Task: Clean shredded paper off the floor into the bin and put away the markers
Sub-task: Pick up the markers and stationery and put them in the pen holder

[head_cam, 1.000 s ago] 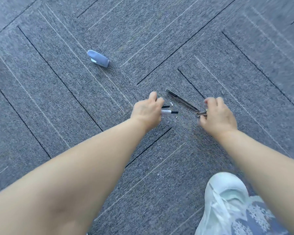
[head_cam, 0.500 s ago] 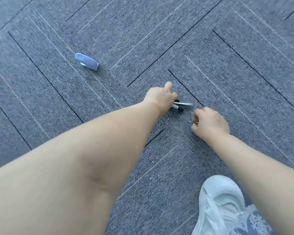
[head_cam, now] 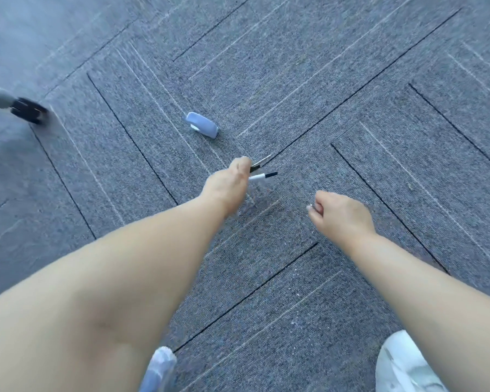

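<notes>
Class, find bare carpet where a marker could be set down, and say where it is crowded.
Free: carpet right of the right hand, and between the blue object and chair caster. Crowded: beside the left hand, with markers and paper specks.

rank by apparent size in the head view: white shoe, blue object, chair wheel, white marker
1. white shoe, nearest the camera, cropped
2. blue object and chair wheel: look alike, wheel blurred
3. white marker, partly hidden in the left hand

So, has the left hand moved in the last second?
Yes. The left hand, gripping the markers, has moved toward the blue stapler.
</notes>
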`<action>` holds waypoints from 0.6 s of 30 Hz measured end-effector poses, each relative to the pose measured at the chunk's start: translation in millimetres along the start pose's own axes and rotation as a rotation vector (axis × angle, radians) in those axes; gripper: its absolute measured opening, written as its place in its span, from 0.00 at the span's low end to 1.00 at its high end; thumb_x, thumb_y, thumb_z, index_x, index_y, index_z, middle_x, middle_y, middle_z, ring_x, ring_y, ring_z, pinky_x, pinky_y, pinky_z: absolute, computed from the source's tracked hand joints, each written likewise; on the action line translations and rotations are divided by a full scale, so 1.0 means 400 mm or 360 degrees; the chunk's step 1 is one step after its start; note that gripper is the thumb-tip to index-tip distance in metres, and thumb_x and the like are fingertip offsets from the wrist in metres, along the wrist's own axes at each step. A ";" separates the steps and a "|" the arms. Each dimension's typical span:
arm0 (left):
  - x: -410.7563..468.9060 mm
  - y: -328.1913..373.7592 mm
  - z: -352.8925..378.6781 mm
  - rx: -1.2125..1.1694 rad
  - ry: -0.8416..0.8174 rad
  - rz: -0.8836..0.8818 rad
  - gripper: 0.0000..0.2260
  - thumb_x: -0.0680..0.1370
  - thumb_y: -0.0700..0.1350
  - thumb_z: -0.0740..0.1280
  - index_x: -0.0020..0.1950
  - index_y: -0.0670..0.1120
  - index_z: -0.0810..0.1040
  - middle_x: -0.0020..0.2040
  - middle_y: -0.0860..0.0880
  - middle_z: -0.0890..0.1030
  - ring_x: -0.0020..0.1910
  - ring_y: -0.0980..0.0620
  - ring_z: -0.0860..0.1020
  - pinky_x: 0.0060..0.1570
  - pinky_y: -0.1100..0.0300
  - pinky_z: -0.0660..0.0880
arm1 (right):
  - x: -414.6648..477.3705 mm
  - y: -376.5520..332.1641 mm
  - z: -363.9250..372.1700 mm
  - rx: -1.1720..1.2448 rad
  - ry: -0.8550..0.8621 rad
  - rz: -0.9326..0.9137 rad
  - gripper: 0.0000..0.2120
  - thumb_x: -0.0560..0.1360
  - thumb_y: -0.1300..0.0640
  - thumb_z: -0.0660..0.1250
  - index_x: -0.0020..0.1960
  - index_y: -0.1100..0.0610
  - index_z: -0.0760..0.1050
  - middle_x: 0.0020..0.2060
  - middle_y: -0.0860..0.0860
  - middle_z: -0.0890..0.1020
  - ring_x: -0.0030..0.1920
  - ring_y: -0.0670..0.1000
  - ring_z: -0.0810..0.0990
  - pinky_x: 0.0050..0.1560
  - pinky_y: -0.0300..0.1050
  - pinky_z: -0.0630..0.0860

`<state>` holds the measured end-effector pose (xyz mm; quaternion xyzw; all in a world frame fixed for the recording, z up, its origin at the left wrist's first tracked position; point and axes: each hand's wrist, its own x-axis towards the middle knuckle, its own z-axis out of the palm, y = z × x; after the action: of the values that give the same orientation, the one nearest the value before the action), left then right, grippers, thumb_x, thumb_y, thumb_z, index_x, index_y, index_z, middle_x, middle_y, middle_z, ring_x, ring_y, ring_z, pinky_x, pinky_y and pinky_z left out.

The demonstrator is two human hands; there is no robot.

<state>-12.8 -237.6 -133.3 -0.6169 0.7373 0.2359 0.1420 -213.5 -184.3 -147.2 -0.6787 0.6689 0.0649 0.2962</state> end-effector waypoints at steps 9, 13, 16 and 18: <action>0.110 -0.198 -0.140 0.0438 0.0173 -0.0100 0.28 0.76 0.32 0.57 0.74 0.46 0.54 0.74 0.45 0.54 0.46 0.42 0.78 0.33 0.54 0.69 | 0.108 -0.161 -0.006 -0.0006 0.0022 -0.0068 0.09 0.78 0.56 0.56 0.57 0.56 0.68 0.48 0.56 0.80 0.46 0.60 0.77 0.40 0.48 0.69; 0.149 -0.208 -0.180 0.0575 -0.0004 -0.0069 0.24 0.78 0.35 0.57 0.72 0.45 0.57 0.68 0.44 0.66 0.51 0.42 0.77 0.37 0.52 0.73 | 0.131 -0.203 -0.003 0.0005 0.0024 -0.0101 0.08 0.78 0.57 0.56 0.56 0.56 0.69 0.49 0.55 0.80 0.46 0.59 0.77 0.39 0.47 0.68; 0.145 -0.215 -0.163 0.0562 0.0008 -0.0073 0.12 0.80 0.42 0.57 0.63 0.43 0.65 0.57 0.44 0.73 0.50 0.41 0.77 0.38 0.51 0.71 | 0.141 -0.224 0.005 -0.0027 0.0006 -0.0112 0.08 0.78 0.56 0.56 0.54 0.56 0.70 0.47 0.56 0.80 0.46 0.59 0.77 0.39 0.47 0.68; 0.128 -0.228 -0.140 0.0460 0.0055 -0.0077 0.10 0.80 0.43 0.57 0.60 0.43 0.66 0.55 0.45 0.75 0.48 0.42 0.77 0.38 0.52 0.70 | 0.142 -0.236 0.010 -0.0040 0.0008 -0.0109 0.08 0.79 0.55 0.56 0.53 0.56 0.70 0.47 0.56 0.80 0.46 0.60 0.77 0.39 0.47 0.68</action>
<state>70.6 -321.5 -127.3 -0.6115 0.7509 0.1131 0.2223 -117.5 -238.5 -148.2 -0.7051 0.6451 0.0615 0.2880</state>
